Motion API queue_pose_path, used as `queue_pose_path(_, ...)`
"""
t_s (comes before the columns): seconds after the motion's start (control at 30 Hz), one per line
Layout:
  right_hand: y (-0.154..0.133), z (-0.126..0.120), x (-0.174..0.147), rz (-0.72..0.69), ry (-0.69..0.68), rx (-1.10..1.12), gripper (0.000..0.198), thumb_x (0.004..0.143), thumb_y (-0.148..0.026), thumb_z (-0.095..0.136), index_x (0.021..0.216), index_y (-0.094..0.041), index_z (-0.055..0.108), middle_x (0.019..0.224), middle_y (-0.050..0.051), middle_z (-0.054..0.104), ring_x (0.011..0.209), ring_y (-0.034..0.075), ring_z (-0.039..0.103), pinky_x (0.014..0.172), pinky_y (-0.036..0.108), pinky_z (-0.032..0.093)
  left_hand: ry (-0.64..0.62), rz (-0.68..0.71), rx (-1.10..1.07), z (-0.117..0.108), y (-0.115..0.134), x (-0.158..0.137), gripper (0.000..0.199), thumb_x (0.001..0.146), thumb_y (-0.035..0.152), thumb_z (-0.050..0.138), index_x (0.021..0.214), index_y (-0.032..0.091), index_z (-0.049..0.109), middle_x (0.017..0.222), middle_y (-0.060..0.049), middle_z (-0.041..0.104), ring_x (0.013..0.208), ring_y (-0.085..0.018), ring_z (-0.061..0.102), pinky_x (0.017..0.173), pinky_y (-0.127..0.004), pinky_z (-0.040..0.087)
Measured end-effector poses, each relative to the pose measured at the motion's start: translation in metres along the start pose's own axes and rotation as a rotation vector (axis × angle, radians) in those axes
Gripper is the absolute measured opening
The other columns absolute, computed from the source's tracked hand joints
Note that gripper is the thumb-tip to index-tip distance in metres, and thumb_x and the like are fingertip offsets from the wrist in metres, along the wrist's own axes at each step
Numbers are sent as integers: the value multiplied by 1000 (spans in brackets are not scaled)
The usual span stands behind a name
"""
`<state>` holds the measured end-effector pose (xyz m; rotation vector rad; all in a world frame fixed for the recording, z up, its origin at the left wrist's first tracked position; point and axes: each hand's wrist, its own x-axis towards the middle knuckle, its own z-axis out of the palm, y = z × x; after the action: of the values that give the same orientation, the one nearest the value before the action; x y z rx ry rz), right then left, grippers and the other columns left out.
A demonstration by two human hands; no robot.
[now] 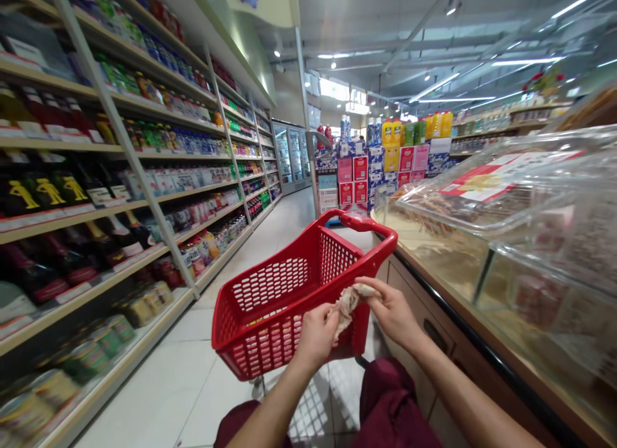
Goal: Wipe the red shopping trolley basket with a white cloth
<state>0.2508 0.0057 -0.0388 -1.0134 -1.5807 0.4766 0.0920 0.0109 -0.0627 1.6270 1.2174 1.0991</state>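
Knees (391, 406) in maroon are nearest. Above them, the left hand (315, 335) curls its fingers closed around one end of a crumpled, pale cloth (346, 312); the right hand (391, 310) pinches the other. The cloth is in front of a red shopping cart (359, 337). Beyond: stocked shelves (183, 232) left, stacked drink boxes (360, 168), glass-doored refrigerators (294, 153).
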Motion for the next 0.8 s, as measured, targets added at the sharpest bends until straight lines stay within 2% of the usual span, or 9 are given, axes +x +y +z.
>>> queue_pose_path(0.07,8,15,-9,-69,112,-73,29,76,-14,42,100,-20,60,105,6,61,97,17,56,88,34,44,-39,-188,-169,10,-5,-2,31,67,43,52,69,13,60,62,-3,61,61,-18,59,61,-31,47)
queue_pose_path(0.13,17,32,-23,-157,122,-147,34,78,-14,40,106,-21,57,115,7,55,109,18,49,94,37,39,-66,-254,-365,15,-8,-4,39,67,49,51,81,13,60,67,-4,63,62,-17,60,59,-30,47)
queue_pose_path(0.27,34,55,-50,-207,-68,-314,59,72,-22,53,129,-21,35,134,10,35,125,26,27,99,48,30,-228,-334,-844,14,-1,-10,48,74,52,44,102,15,55,93,-7,64,88,-19,59,77,-31,45)
queue_pose_path(0.33,40,58,-58,-194,-116,-371,73,66,-26,60,132,-20,29,137,12,29,126,30,22,99,52,27,-329,-337,-906,12,4,-12,50,77,53,40,106,15,54,100,-8,62,96,-20,56,83,-33,43)
queue_pose_path(0.4,46,56,-57,-197,-148,-385,71,66,-23,60,131,-20,31,136,12,31,125,28,27,98,49,31,-391,-316,-869,10,5,-13,51,78,54,38,109,16,52,104,-8,61,101,-21,53,87,-36,40)
queue_pose_path(0.47,50,46,-46,-236,-182,-381,59,71,-17,52,127,-22,37,131,11,39,120,23,37,95,41,38,-432,-318,-724,5,5,-11,53,78,56,36,111,17,51,107,-9,60,104,-22,51,89,-39,38)
queue_pose_path(0.53,53,27,-20,-296,-120,-401,47,76,-14,46,121,-23,46,124,10,47,114,20,44,92,37,42,-380,-283,-463,-5,2,-5,53,77,55,39,109,17,53,111,-10,58,107,-23,49,92,-41,35)
queue_pose_path(0.7,72,-33,69,-319,473,-588,36,80,-15,42,112,-24,55,133,8,36,125,26,27,100,52,25,173,30,459,-50,-24,18,48,73,34,46,115,10,47,125,-13,46,117,-22,39,100,-38,26)
queue_pose_path(0.8,101,-34,70,-407,386,-604,29,81,-15,42,100,-24,62,128,8,44,124,24,30,98,50,29,192,35,863,-72,-54,19,46,72,27,45,114,7,46,121,-15,49,115,-26,40,98,-44,26)
